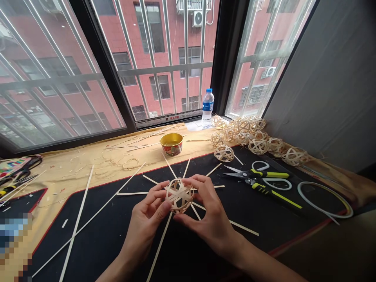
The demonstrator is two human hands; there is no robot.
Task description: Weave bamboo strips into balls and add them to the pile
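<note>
Two hands (148, 209) gripping one woven ball (180, 195), pale strips (157, 253) beneath, black mat (108, 239)

A pale, round ball (180, 193), woven with flat crossings and open gaps, sits between the left hand (150, 207) and right hand (208, 205), near centre.

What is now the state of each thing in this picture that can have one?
Left hand: fingers closed on the woven ball
Right hand: fingers closed on the ball's other side
Woven ball: held between both hands
Two long strips: lying crossed
Bottle: upright, cap on
Tin: upright, no lid
Scissors: lying, handle loops apart
Yellow-and-black-handled tool: lying, handles spread
Pale coil: rolled, one end loose
</note>
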